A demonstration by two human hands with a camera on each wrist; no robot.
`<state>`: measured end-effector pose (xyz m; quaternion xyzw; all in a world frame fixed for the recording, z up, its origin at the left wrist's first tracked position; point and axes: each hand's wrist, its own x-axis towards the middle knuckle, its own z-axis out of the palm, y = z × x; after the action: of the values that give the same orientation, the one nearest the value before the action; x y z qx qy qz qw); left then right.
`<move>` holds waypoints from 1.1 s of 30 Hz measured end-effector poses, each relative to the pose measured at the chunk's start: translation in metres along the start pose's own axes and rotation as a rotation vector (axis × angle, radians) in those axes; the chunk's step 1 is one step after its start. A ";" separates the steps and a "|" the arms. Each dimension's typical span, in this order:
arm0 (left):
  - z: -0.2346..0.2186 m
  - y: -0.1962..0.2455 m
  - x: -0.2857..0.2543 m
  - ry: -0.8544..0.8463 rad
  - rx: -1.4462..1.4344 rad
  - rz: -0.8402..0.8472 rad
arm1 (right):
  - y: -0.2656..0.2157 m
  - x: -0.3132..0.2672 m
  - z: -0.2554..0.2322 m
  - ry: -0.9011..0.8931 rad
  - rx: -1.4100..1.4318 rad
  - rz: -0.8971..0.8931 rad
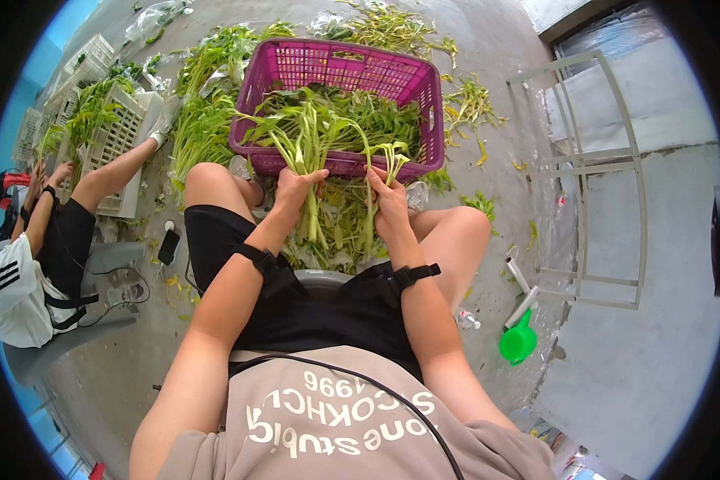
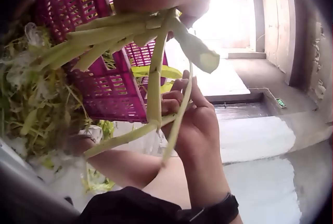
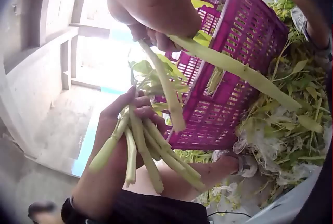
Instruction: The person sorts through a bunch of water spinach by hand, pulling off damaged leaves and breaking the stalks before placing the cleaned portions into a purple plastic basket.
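Observation:
In the head view the left hand (image 1: 296, 190) grips a bunch of green leafy stalks (image 1: 310, 144), cut ends hanging down. Beside it the right hand (image 1: 388, 196) pinches one or two thinner stems (image 1: 370, 210) with small leaves on top. Both hands are at the near rim of a purple crate (image 1: 340, 164) that holds leafy greens (image 1: 376, 120). In the right wrist view several thick stalk ends (image 3: 143, 148) stick out of the left hand (image 3: 112, 146), and two stems (image 3: 229, 65) come from the right hand (image 3: 156, 5).
Greens (image 1: 204, 120) lie heaped left of the crate, and trimmings (image 1: 336, 228) cover the floor between the legs. Another person (image 1: 36, 264) sits at the left by white crates (image 1: 120, 152). On the right are a metal frame (image 1: 584, 168) and a green scoop (image 1: 518, 340).

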<state>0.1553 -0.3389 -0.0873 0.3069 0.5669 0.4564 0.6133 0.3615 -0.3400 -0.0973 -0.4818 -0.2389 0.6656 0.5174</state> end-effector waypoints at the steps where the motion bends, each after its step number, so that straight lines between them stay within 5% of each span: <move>1: 0.001 0.000 -0.002 -0.002 0.000 0.001 | -0.001 0.000 -0.001 0.001 0.000 -0.002; 6: 0.013 0.003 -0.013 -0.212 0.037 -0.093 | -0.004 -0.009 0.007 -0.045 0.003 0.028; 11: 0.021 -0.004 -0.019 -0.381 -0.058 -0.014 | -0.013 -0.019 0.019 -0.047 -0.020 0.074; 21: 0.019 -0.009 -0.017 -0.386 -0.027 -0.010 | -0.007 -0.015 0.016 -0.140 -0.035 0.081; 23: 0.018 -0.009 -0.016 -0.346 -0.144 -0.121 | -0.010 -0.016 0.010 -0.137 -0.049 0.150; 30: 0.011 0.004 -0.013 -0.217 -0.330 -0.053 | -0.007 -0.012 0.012 -0.370 0.103 0.234; 33: 0.007 0.008 -0.013 -0.219 -0.363 -0.050 | -0.004 -0.015 0.019 -0.326 -0.039 0.191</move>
<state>0.1617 -0.3469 -0.0736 0.2250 0.4129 0.4997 0.7275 0.3461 -0.3485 -0.0804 -0.3980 -0.2857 0.7761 0.3970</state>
